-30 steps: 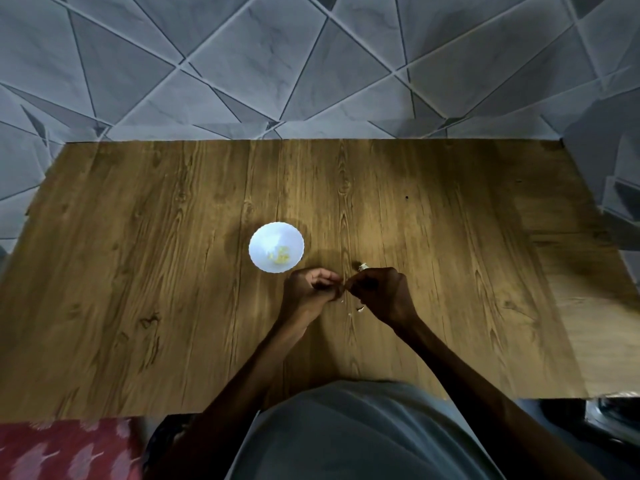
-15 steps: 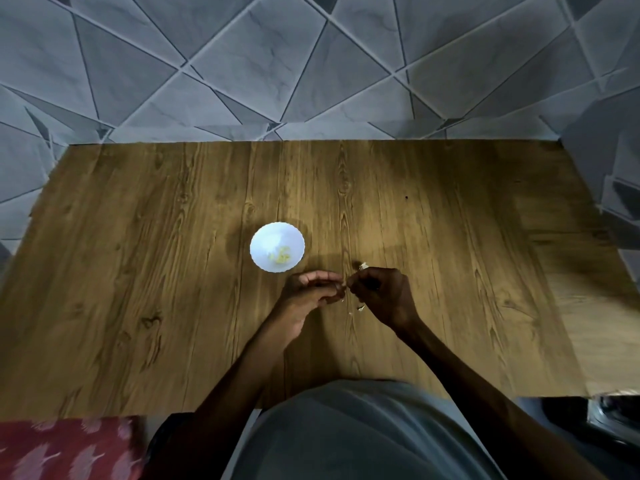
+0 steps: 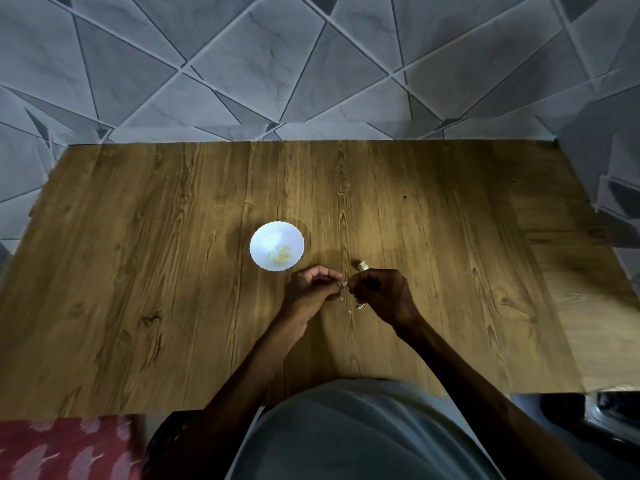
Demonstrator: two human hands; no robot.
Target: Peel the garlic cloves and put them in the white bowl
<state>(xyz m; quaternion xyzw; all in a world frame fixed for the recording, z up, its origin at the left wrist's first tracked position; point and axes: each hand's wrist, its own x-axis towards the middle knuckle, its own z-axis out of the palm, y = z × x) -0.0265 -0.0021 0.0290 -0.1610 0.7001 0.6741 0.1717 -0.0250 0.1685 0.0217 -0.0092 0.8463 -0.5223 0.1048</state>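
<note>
Both hands meet above the wooden tabletop (image 3: 173,271), a little nearer its near edge than its middle. The left hand (image 3: 311,289) and the right hand (image 3: 381,293) have their fingers curled, and their fingertips pinch one garlic clove (image 3: 344,283) between them. Only a pale speck of it shows; the fingers hide the rest, so how much skin it carries cannot be told.

The white bowl (image 3: 273,237) stands near the middle of the tabletop, just beyond the left hand and apart from it. It holds a few yellowish peeled cloves (image 3: 282,254), too blurred to count.

Another small garlic piece (image 3: 362,266) lies just beyond the right hand's knuckles, partly covered by them. Pale peel scraps (image 3: 359,306) lie on the wood under the hands.

At the near left corner, a red patterned cloth (image 3: 52,448) is cut off by the frame. A dark object (image 3: 609,410) at the near right corner is too dim to name.
</note>
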